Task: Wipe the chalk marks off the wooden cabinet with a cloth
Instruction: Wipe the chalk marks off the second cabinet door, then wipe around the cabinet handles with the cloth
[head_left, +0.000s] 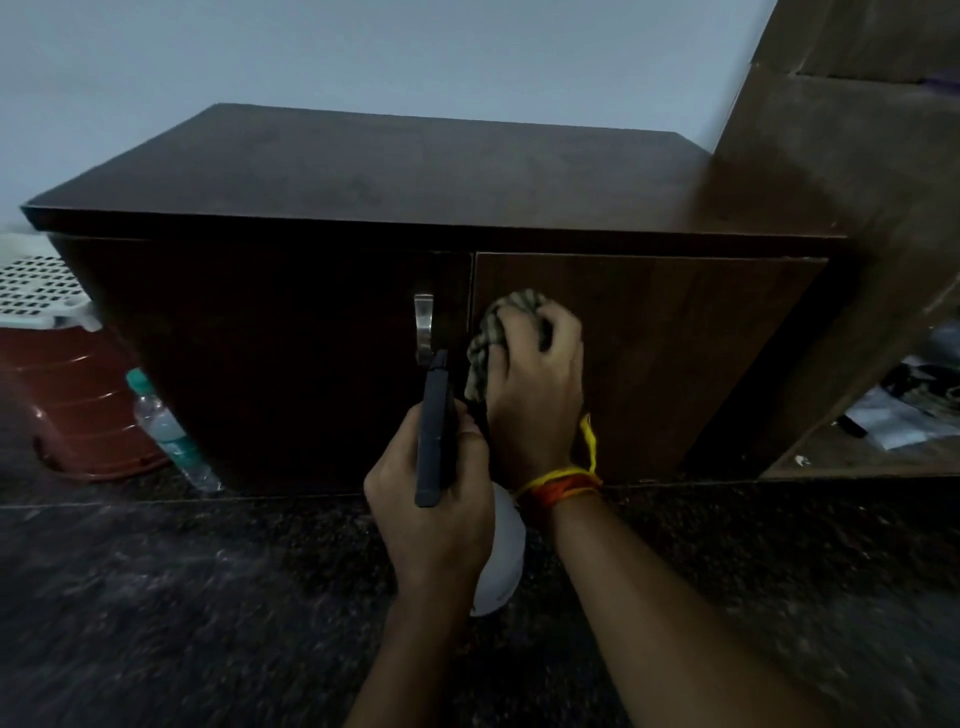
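A dark wooden cabinet (363, 171) with two doors stands on a speckled dark floor. My right hand (535, 374) presses a bunched checked cloth (488, 338) against the right door (691, 353), close to its left edge. My left hand (431, 514) grips a spray bottle (436, 431) with a black head and a white body, just in front of the doors' seam. A metal handle (423, 325) sits on the left door. I make out no chalk marks in the dim light.
A perforated white basket (36, 291), a red tub (83, 410) and a clear water bottle (166, 431) sit left of the cabinet. A taller wooden shelf unit (841, 171) adjoins on the right, with dark items (914, 400) on its low shelf.
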